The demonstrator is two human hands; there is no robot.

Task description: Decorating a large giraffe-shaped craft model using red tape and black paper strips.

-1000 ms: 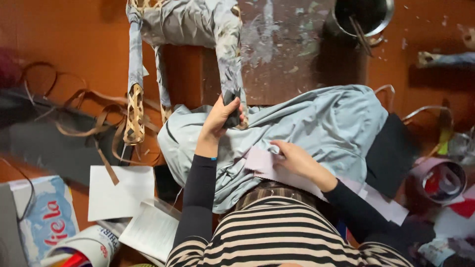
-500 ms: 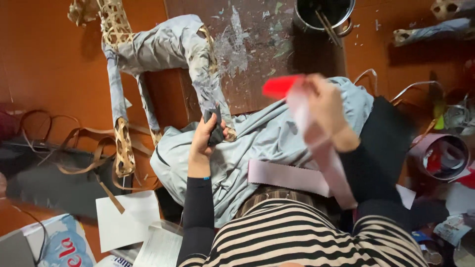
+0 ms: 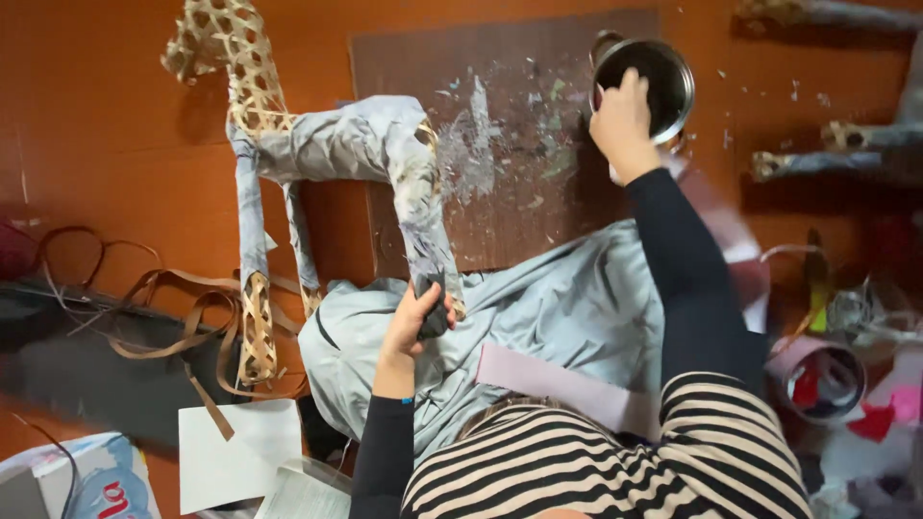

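A woven cane animal frame (image 3: 317,154), partly covered in grey paper, lies on the orange floor. My left hand (image 3: 415,319) grips the lower end of one grey-wrapped leg (image 3: 423,240) above the grey cloth (image 3: 558,317) on my lap. My right hand (image 3: 623,117) reaches far forward to the rim of a round metal pot (image 3: 654,72) with dark contents; its fingers curl at the pot's edge, and what they hold is hidden. A pink paper strip (image 3: 567,384) lies across my lap.
A brown board (image 3: 519,144) spattered with paste lies under the pot. Loose cane strips (image 3: 163,308) curl at left, over a dark mat. White paper sheets (image 3: 236,452) lie at lower left. A tape roll (image 3: 817,380) and scraps sit at right. More wrapped frame pieces (image 3: 836,144) lie at upper right.
My right hand rose from my lap with a pink strip, then stretched forward to the metal pot. The left hand kept its hold on the wrapped leg.
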